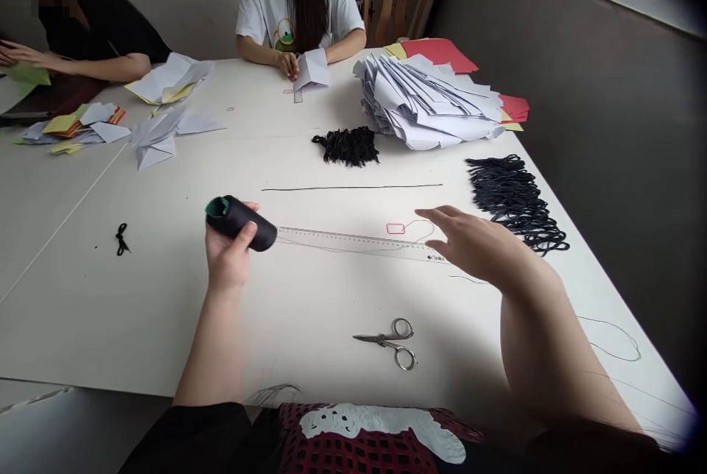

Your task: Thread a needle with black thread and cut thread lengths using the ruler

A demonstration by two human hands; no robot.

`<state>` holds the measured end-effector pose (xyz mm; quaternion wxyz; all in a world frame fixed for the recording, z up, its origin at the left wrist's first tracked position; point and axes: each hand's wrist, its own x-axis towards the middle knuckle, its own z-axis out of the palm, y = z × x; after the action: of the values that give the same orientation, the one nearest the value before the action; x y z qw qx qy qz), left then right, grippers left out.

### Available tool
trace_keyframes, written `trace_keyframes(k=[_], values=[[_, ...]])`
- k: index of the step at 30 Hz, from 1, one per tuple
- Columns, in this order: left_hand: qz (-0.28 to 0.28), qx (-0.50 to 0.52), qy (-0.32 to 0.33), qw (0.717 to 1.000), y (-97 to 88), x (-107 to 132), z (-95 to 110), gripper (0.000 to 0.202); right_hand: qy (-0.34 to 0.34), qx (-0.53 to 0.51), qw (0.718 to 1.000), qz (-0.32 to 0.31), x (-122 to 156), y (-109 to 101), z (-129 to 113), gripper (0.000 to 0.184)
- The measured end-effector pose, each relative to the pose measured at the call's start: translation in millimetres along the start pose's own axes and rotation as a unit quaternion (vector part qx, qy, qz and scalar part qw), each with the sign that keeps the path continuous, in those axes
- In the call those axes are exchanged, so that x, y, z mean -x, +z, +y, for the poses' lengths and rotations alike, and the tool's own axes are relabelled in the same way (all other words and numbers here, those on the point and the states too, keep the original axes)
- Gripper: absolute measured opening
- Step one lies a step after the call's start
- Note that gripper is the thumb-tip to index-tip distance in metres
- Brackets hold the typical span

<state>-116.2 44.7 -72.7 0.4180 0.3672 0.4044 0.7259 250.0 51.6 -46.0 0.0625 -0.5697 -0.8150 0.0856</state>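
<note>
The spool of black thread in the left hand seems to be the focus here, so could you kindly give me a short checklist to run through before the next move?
1. Spool of black thread firmly held in the left hand: ok.
2. Right hand open and free: ok.
3. Scissors lying within view on the table, closed: ok.
4. Ruler lying flat on the table: ok.
5. Straight length of black thread lying flat, untangled: ok.
6. Loose end of the spool's thread located: cannot tell, none is visible on the spool.
</note>
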Motion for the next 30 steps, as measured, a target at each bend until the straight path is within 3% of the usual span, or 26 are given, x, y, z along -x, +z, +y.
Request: trace_keyframes(k=[2,4,5,7,9,10,11,13,16,20,23,27,29,30], values=[[-0.046,-0.009,0.001,0.999,10.3,8.6,-4.6,0.049,-0.019,-0.092,0.995,0.036,-1.9,0.0,-23.8,0.041],[-0.082,-0.012,-0.006,0.997,18.8,17.7,-8.8,0.050,-0.025,-0.264,0.963,0.051,-5.2,4.8,-55.8,0.041],[-0.096,-0.012,-0.007,0.995,22.1,22.0,-10.9,0.050,-0.019,-0.369,0.929,0.016,-7.2,10.7,-72.1,0.044],[-0.121,-0.009,-0.011,0.993,26.5,29.2,-15.2,0.050,0.003,-0.553,0.831,-0.062,-11.1,28.4,-99.8,0.065],[-0.144,-0.004,-0.019,0.989,28.1,34.0,-19.1,0.047,-0.006,-0.652,0.745,-0.141,-13.7,48.9,-117.6,0.078],[-0.152,-0.002,-0.025,0.988,28.2,35.3,-20.7,0.046,-0.012,-0.677,0.716,-0.170,-14.3,57.9,-122.3,0.073],[-0.154,0.001,-0.032,0.988,28.1,35.8,-22.0,0.045,-0.013,-0.686,0.704,-0.184,-14.5,65.2,-124.6,0.062],[-0.137,0.005,-0.045,0.989,27.7,34.9,-23.5,0.046,0.002,-0.673,0.722,-0.162,-13.9,73.7,-123.3,0.047],[-0.072,0.040,-0.080,0.993,27.1,29.1,-23.0,0.045,0.023,-0.650,0.757,-0.062,-13.1,73.5,-113.9,0.051],[0.053,0.151,-0.170,0.972,20.7,13.8,-18.3,0.049,0.009,-0.667,0.743,0.055,-15.5,62.3,-101.8,0.047],[0.119,0.209,-0.209,0.948,6.5,-0.5,-14.1,0.048,0.028,-0.645,0.738,0.198,-19.2,53.0,-95.2,0.045],[0.193,0.258,-0.208,0.923,-20.8,-15.6,-12.2,0.044,0.104,-0.554,0.734,0.380,-23.4,40.3,-85.4,0.042],[0.202,0.252,-0.194,0.926,-31.8,-19.8,-12.9,0.045,0.083,-0.516,0.734,0.434,-22.6,31.2,-79.5,0.040],[0.197,0.243,-0.186,0.931,-35.2,-21.0,-13.2,0.046,0.040,-0.496,0.759,0.420,-20.7,25.8,-76.4,0.039]])
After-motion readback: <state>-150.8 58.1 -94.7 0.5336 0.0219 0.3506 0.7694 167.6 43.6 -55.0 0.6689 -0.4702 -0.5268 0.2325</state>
